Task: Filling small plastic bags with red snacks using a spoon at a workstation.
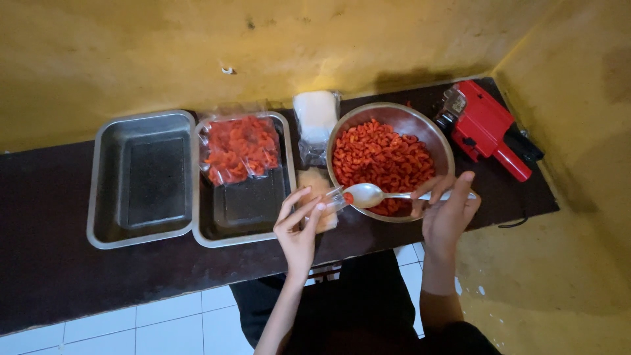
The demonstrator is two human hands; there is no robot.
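Two bare hands work at the near edge of a dark brown table (59,263) set against a yellow wall (197,46). The right hand (447,213), at about four o'clock from the round steel bowl of red-orange snack pieces (388,158), has its fingers closed around the handle of a silver metal spoon (371,194), whose bowl points toward nine o'clock over the steel bowl's near rim. The left hand (299,227) sits at seven o'clock from the bowl, fingers curled and pinching a small clear plastic bag (334,199) held open just beside the spoon's tip; one red piece shows at the bag's mouth. Under that hand lies a pale flat packet (315,181). At nine o'clock from the bowl stand two rectangular steel trays side by side: the nearer tray (282,217) carries sealed clear bags of the red pieces (240,150) in its far half, and the farther empty tray (98,190) touches it. A stack of clear bags (315,121) lies at eleven o'clock from the bowl, and a red handheld sealing tool (486,128) rests at two o'clock.
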